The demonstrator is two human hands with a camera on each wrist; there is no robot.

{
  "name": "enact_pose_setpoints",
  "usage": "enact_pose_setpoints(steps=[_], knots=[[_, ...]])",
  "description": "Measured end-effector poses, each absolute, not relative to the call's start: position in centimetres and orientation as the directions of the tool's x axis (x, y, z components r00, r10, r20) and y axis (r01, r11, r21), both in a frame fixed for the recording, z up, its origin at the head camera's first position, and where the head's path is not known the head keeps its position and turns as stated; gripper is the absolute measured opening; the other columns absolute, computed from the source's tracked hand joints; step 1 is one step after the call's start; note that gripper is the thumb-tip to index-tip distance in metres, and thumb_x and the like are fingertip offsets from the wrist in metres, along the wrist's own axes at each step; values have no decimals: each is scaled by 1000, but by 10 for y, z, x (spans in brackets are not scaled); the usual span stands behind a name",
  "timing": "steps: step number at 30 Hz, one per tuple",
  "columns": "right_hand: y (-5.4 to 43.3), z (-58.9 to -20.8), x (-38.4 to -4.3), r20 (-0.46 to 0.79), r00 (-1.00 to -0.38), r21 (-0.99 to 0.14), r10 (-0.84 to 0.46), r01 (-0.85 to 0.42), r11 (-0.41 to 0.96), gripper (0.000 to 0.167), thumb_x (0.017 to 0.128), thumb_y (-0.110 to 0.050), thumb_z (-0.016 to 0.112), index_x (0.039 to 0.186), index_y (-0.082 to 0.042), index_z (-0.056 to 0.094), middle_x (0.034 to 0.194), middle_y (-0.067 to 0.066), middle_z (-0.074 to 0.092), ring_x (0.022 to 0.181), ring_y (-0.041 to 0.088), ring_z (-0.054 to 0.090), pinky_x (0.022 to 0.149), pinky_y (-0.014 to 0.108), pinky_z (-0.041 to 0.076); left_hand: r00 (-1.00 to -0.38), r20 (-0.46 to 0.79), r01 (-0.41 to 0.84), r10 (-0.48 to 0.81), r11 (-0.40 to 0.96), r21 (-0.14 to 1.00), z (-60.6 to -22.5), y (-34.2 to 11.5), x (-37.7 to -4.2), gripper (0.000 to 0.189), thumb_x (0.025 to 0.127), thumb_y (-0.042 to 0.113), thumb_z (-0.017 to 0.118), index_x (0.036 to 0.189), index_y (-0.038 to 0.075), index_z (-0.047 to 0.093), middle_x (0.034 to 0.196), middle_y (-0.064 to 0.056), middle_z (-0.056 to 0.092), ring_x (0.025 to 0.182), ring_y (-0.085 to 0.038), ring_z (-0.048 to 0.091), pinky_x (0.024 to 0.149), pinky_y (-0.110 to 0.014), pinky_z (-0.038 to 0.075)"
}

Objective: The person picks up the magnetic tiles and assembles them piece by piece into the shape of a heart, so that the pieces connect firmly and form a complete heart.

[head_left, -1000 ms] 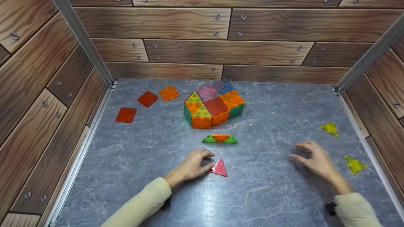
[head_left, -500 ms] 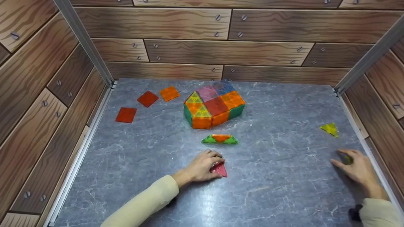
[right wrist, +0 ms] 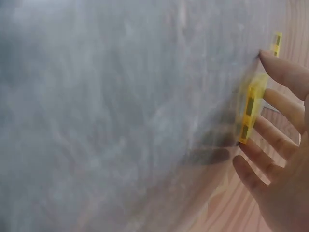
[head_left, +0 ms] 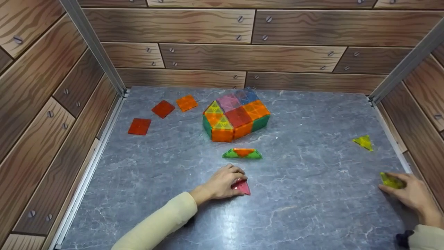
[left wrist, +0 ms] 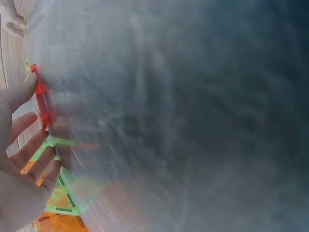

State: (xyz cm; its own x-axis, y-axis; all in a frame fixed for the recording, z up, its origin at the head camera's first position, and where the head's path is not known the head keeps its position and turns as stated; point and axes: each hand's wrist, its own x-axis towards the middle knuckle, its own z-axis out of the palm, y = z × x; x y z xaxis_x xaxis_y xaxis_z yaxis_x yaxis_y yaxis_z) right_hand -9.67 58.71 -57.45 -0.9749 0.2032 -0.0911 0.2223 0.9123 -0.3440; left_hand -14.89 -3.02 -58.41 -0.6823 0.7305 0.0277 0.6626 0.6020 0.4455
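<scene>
In the head view my left hand (head_left: 223, 182) pinches a pinkish-red triangular magnetic tile (head_left: 242, 187) lying on the grey tabletop. Its thumb and fingers meet opposite edges of the tile, which looks red (left wrist: 42, 101) in the left wrist view. Far to the right, my right hand (head_left: 411, 191) spreads around a yellow triangular tile (head_left: 391, 181), also flat on the table. From the right wrist, fingertips lie along that yellow tile (right wrist: 250, 111), while the thumb tip stands apart from it. Palm and fingers partly cover both tiles in the head view.
A built block of coloured tiles (head_left: 239, 118) stands at the back middle, with a low green-and-orange piece (head_left: 242, 153) before it. Two red squares (head_left: 139, 126) and an orange square (head_left: 187, 103) lie left. Another yellow triangle (head_left: 363, 142) is near the right wall.
My right hand has swung rightward from bare table to the nearer yellow triangle. My left hand has slid right and closed its fingers round the pinkish-red tile, which stays in place.
</scene>
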Motion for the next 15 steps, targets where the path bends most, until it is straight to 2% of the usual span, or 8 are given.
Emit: enact_pose_setpoints(steps=[4,9,15], knots=[[591,-571,-95,-145,-971,-346,190,229,910,82,96,-44,76,144,16,48,133,49,41,108,63,50,83,70,48,-681,19,662,732,605,442,-585,-30,-150,49,93,45,80,133,17,73,138,-1,67,126,-22,58,112,-37,49],[593,-567,-98,-163,-976,-346,142,192,918,82,94,-41,79,142,18,50,130,50,49,106,60,56,80,65,52,-676,21,671,736,604,431,-585,-30,-151,50,93,46,79,133,16,73,138,-1,67,127,-22,58,113,-37,49],[593,-566,-98,-209,-966,-370,150,220,903,91,90,-43,83,144,19,46,142,53,43,119,68,50,91,74,48,-673,25,674,740,599,432,-584,-31,-151,50,93,46,79,132,16,73,138,-2,68,126,-22,59,111,-37,50]])
